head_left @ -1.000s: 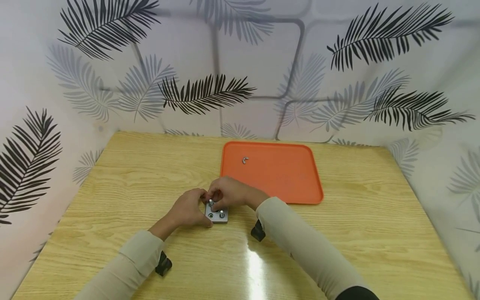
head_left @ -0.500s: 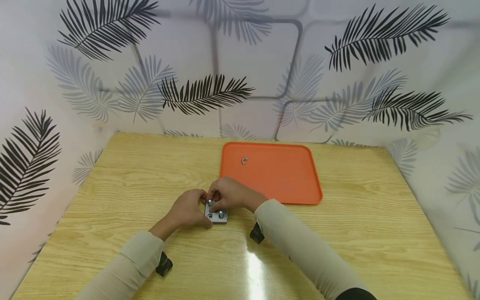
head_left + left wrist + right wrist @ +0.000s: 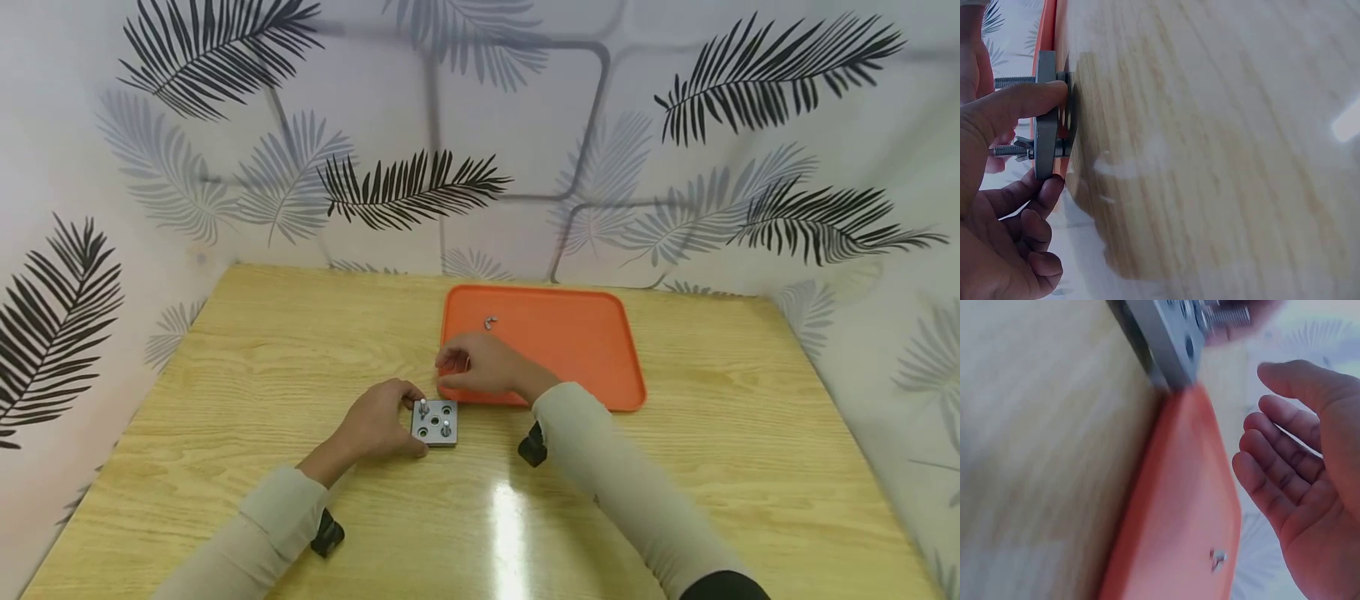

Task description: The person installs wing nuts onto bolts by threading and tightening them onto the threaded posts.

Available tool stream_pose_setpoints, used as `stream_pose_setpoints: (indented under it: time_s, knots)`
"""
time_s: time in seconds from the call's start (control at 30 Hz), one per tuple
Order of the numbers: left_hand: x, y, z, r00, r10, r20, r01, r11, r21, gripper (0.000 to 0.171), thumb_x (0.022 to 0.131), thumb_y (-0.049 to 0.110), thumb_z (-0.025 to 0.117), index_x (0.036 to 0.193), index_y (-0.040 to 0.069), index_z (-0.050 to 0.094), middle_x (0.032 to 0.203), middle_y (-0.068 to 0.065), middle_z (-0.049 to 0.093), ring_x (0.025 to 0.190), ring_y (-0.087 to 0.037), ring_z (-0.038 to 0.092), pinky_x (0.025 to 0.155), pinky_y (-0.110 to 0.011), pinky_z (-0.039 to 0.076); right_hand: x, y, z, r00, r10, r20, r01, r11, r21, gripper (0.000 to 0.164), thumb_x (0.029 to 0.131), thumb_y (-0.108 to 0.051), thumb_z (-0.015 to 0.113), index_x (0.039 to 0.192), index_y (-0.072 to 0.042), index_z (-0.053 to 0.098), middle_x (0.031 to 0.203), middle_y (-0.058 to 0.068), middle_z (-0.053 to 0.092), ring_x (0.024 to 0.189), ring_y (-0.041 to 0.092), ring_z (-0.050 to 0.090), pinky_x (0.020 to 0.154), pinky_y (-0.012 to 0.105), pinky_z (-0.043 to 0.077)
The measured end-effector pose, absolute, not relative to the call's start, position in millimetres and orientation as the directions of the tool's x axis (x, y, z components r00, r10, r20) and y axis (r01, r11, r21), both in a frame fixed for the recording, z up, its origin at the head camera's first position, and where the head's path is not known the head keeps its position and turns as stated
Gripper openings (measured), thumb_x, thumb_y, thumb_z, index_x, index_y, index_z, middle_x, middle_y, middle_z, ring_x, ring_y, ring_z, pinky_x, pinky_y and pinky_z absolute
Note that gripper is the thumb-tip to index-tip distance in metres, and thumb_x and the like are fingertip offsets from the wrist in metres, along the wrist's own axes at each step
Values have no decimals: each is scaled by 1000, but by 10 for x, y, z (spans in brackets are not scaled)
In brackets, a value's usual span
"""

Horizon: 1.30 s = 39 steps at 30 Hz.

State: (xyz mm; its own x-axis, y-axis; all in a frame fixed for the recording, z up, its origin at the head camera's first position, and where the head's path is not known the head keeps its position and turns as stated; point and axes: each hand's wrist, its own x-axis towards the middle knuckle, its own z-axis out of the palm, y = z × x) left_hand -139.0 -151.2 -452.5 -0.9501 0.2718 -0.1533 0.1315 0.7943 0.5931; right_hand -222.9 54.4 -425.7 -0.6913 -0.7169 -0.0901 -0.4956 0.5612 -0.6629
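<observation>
A small square grey metal plate with several holes lies on the table. Two threaded bolts stand up from it at opposite corners. My left hand grips its left side, thumb at the near edge and fingers at the far edge. In the left wrist view, a wing nut sits on one bolt, down close to the plate; the other bolt shows bare thread. My right hand is over the tray's near left corner, its fingers loosely bent and holding nothing in the right wrist view.
An orange tray lies behind and right of the plate, its near left corner close to it. One loose wing nut rests inside, toward the far left. A patterned wall covering rises behind the wooden table.
My right hand has let go at the far left bolt and moved right and away, to over the tray. The left hand stays on the plate.
</observation>
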Motion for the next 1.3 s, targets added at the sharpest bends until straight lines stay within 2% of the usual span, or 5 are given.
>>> stream_pose_setpoints:
  time_s: [0.4, 0.57, 0.77, 1.1, 1.3]
  knots:
    - [-1334, -1533, -4553, -949, 305, -81, 202, 783, 588, 67, 64, 29, 93, 121, 9, 64, 111, -5, 65, 105, -22, 61, 97, -46, 49, -2582, 875, -4347, -953, -303, 11, -264, 811, -522, 16, 95, -20, 63, 101, -6, 69, 94, 8, 70, 85, 21, 63, 79, 35, 53]
    - [-1297, -1544, -4553, -948, 310, -75, 208, 777, 594, 69, 65, 29, 93, 123, 8, 63, 114, -5, 64, 108, -23, 60, 98, -46, 49, -2688, 860, -4380, -984, -175, 23, -165, 867, -470, 42, 94, -32, 66, 59, -13, 53, 52, -3, 41, 50, 12, 36, 50, 27, 31]
    - [-1290, -1552, -4549, -947, 319, -40, 234, 770, 593, 69, 66, 30, 92, 125, 9, 62, 116, -4, 63, 111, -23, 60, 100, -46, 49, -2775, 774, -4327, -989, -142, -46, -109, 899, -423, 58, 94, -32, 66, 48, -16, 34, 48, -6, 21, 43, 10, 23, 44, 25, 22]
    - [-1305, -1546, -4540, -954, 297, -53, 213, 788, 577, 63, 62, 29, 93, 117, 11, 67, 111, -1, 65, 109, -23, 61, 98, -46, 50, -2836, 678, -4376, -987, -147, -58, -123, 942, -312, 25, 95, -30, 65, 81, -11, 75, 81, 4, 74, 71, 18, 66, 61, 30, 53]
    - [-1310, -1538, -4563, -957, 282, -68, 190, 785, 590, 63, 61, 28, 93, 116, 12, 67, 109, 0, 65, 107, -22, 62, 97, -45, 50, -2854, 618, -4446, -982, -176, -66, -140, 922, -361, 21, 94, -27, 66, 84, -9, 71, 90, 6, 73, 73, 18, 60, 66, 31, 49]
